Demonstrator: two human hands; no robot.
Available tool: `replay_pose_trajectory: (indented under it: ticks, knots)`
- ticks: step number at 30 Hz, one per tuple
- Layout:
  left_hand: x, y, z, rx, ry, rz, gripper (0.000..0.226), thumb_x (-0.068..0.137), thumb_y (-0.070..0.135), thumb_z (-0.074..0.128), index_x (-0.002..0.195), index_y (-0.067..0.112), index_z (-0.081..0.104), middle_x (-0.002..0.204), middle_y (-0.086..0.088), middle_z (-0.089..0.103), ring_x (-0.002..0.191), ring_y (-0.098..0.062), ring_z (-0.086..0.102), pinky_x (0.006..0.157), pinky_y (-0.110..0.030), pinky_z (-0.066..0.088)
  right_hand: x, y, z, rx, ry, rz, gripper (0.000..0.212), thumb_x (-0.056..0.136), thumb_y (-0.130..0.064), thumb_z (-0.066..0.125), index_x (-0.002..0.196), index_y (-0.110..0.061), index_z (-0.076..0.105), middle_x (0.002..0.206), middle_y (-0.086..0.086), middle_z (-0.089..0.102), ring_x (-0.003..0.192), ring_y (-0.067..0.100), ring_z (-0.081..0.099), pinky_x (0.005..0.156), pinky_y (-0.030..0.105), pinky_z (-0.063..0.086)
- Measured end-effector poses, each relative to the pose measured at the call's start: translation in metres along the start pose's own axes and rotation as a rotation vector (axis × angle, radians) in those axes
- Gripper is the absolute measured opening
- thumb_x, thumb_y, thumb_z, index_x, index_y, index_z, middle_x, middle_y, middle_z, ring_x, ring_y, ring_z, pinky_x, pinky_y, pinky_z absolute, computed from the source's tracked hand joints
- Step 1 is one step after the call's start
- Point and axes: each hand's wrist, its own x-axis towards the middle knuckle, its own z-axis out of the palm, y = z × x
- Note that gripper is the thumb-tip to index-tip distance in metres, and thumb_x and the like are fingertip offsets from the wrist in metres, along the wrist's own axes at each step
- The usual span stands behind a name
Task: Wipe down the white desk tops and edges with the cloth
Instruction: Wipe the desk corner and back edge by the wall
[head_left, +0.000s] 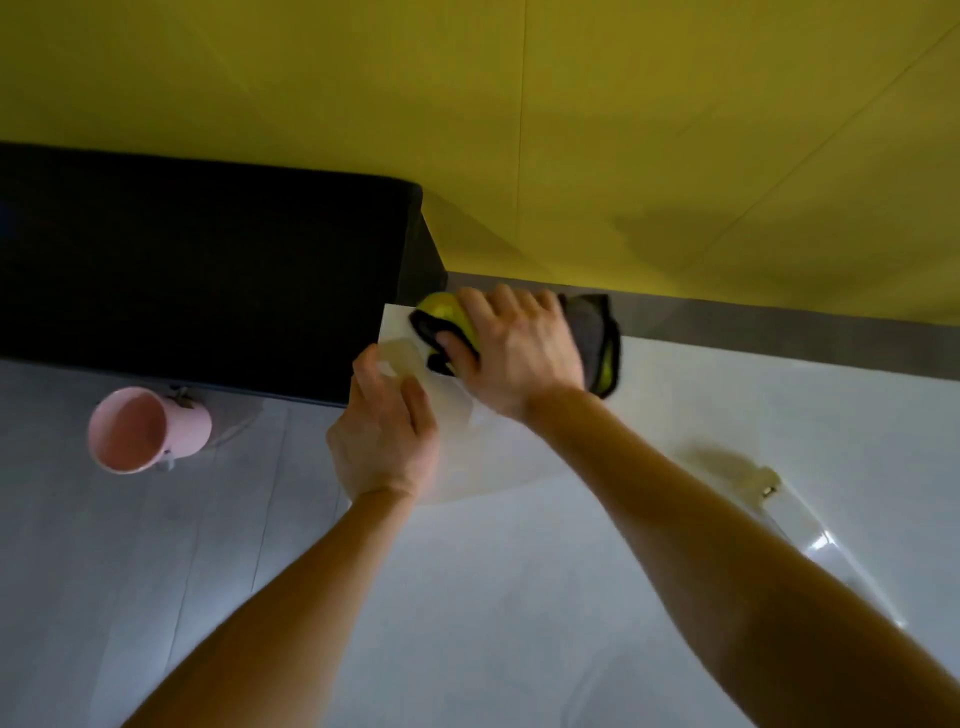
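Right hand (514, 348) grips cloth (597, 338) on desk (675, 415); pink bin (150, 431) sits left.

We see a white desk (675, 395) ending in a corner at the far left. On that corner lies a grey and yellow-green cloth (597, 335), gripped by the right hand (519, 353). The left hand (384, 441) rests on the desk's left edge. A small blurred object (769, 486) sits further right.
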Motion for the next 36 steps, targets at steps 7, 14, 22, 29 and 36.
replay_pose_trajectory:
  ticks: [7,14,22,29,36]
  knots:
    - [0.001,0.004,-0.002,0.024,0.003,-0.048,0.039,0.108,0.037,0.053,0.137,0.012,0.046,0.127,-0.017,0.07,0.091,-0.05,0.07,0.069,-0.041,0.039,0.027,-0.017,0.004,0.143,-0.093,-0.152,0.054,0.106,-0.064,0.046,0.141,-0.025,0.061,0.111,0.01,0.07,0.099,0.039,0.07,0.086,0.045,0.052]
    - [0.001,0.001,0.002,0.003,0.055,0.034,0.042,0.109,0.039,0.054,0.138,0.01,0.048,0.122,-0.018,0.071,0.087,-0.048,0.071,0.066,-0.039,0.038,-0.092,0.168,-0.081,0.01,-0.102,0.139,0.059,0.1,-0.072,0.053,0.131,-0.024,0.067,0.116,0.006,0.074,0.1,0.039,0.07,0.081,0.041,0.051]
    - [0.007,-0.008,0.006,0.104,0.233,0.296,0.055,0.098,0.046,0.068,0.134,0.005,0.062,0.136,-0.02,0.062,0.122,-0.043,0.057,0.107,-0.056,0.044,-0.004,0.025,-0.016,-0.016,-0.171,0.059,0.06,0.101,-0.076,0.042,0.125,-0.024,0.059,0.109,0.01,0.072,0.097,0.038,0.069,0.083,0.047,0.051]
    - [0.009,-0.011,0.008,0.175,0.294,0.499,0.027,0.107,0.033,0.061,0.122,0.012,0.071,0.133,-0.018,0.065,0.122,-0.044,0.06,0.107,-0.054,0.046,-0.009,0.056,-0.029,0.179,-0.236,-0.019,0.059,0.097,-0.078,0.054,0.132,-0.031,0.059,0.114,0.007,0.073,0.1,0.037,0.07,0.074,0.036,0.041]
    - [0.006,-0.005,0.01,0.207,0.322,0.543,0.026,0.111,0.024,0.052,0.125,0.012,0.07,0.135,-0.018,0.064,0.12,-0.044,0.059,0.099,-0.053,0.048,-0.157,0.268,-0.134,-0.002,-0.163,0.222,0.068,0.093,-0.089,0.04,0.123,-0.032,0.06,0.106,0.0,0.071,0.097,0.032,0.067,0.083,0.042,0.052]
